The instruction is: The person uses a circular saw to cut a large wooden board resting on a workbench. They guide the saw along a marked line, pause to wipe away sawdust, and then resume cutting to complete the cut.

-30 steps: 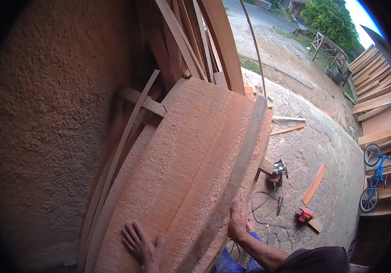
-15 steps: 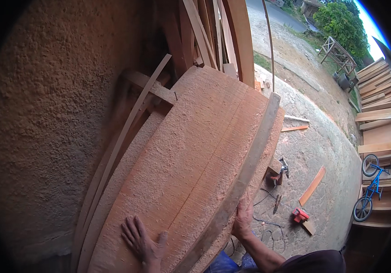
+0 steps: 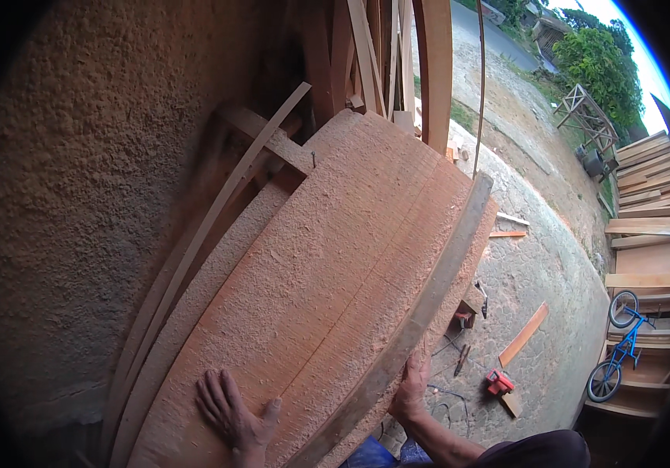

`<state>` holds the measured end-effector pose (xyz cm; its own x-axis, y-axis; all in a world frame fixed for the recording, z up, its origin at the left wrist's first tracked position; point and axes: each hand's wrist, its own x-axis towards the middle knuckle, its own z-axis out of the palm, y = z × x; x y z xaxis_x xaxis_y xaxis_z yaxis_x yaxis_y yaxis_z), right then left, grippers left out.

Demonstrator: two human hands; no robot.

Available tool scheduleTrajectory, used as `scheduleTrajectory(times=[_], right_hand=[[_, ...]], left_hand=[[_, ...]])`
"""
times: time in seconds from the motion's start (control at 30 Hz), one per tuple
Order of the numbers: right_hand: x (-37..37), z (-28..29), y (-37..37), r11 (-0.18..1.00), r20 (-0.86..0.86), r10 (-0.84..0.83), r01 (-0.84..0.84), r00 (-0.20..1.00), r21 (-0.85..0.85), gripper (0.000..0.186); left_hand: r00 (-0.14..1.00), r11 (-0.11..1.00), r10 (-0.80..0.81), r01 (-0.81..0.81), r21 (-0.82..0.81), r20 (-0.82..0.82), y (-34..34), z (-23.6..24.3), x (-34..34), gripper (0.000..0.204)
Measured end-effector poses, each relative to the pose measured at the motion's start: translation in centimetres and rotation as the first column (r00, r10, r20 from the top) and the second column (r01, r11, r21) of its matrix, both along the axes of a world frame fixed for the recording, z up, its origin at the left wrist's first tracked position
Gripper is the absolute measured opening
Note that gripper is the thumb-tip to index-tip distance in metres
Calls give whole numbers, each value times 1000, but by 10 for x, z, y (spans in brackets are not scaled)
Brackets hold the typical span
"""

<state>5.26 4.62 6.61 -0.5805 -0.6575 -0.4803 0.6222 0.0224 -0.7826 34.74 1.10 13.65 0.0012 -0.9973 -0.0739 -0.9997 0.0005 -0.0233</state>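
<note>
A wide reddish board [image 3: 311, 257] covered in sawdust lies on a narrower board [image 3: 218, 269] that shows at its left side. A grey-brown strip [image 3: 444, 273] runs along the right side of the wide board. My left hand [image 3: 235, 409] rests palm down on the board's lower left, its fingers spread. My right hand [image 3: 411, 390] grips the board's right edge beside the strip, its fingertips partly hidden under it. A thin loose lath [image 3: 245, 168] leans to the left, across a wooden crosspiece [image 3: 288, 156].
A rough wall [image 3: 77, 218] fills the left. Upright planks [image 3: 432, 70] stand behind the board. On the concrete floor [image 3: 553, 265] lie a red power tool [image 3: 499, 384], cables, offcuts and another tool [image 3: 464, 316]. Stacked timber [image 3: 647, 234], a blue bicycle [image 3: 623, 347] and a sawhorse [image 3: 588, 117] are at right.
The view has turned, so the board's top end and the upright planks appear further right and the bicycle lower. Both hands keep their hold on the board.
</note>
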Motion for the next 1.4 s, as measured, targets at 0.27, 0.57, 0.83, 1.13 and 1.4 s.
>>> scheduleTrajectory(times=[0.27,0.57,0.83,1.13,1.4], right_hand=[[-34,-15,25,986,95,107,-93,990,-141,61],[-48,-23,-19,988,89,24,-10,996,-156,78],[-46,-19,-19,990,193,98,-76,976,-118,83],[-47,-7,-23,992,169,123,-115,978,-56,85],[-56,-41,-16,997,-92,67,-64,994,35,82]], left_hand=[[999,995,-38,36,-88,-19,-1,-5,4,108],[998,994,-57,58,-87,12,1,-9,1,107],[999,993,-45,43,-111,-10,2,-6,1,107],[998,990,-40,34,-134,-44,0,-11,2,104],[999,993,-28,23,-119,-44,2,-11,4,100]])
